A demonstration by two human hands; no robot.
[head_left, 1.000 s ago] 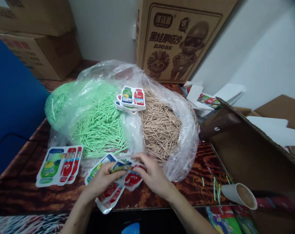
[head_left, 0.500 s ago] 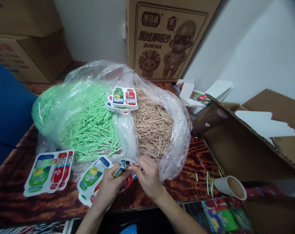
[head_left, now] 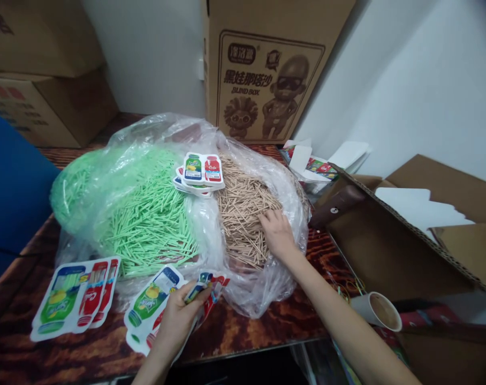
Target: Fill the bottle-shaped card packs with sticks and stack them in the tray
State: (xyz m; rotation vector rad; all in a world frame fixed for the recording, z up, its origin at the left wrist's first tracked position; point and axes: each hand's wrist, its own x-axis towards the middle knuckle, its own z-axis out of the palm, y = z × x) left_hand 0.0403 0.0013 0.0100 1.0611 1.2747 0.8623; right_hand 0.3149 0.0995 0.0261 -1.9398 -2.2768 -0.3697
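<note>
My left hand (head_left: 182,315) is closed around a bent, glossy printed packet (head_left: 214,289) in blue, green and red. Under and beside this hand lie flat cards (head_left: 149,302) shaped like Sprite and Cola bottles. My right hand (head_left: 277,230) reaches onto a heap of thin brown sticks (head_left: 247,214), fingers a little apart and bent down. Its fingertips touch the sticks; whether any are between them is hidden. Left of that heap spreads a pile of light green sticks (head_left: 150,214). Both piles lie in clear plastic bags (head_left: 205,224).
Small bottle cards (head_left: 203,170) are stacked between the piles. More cards holding sticks (head_left: 72,299) lie at the table's left. A paper cup (head_left: 375,310) and an open carton (head_left: 371,251) stand on the right. Behind is a large printed box (head_left: 267,85).
My right hand has let go of the packet and moved up and right onto the brown sticks. My left hand keeps the packet. The view has tilted slightly.
</note>
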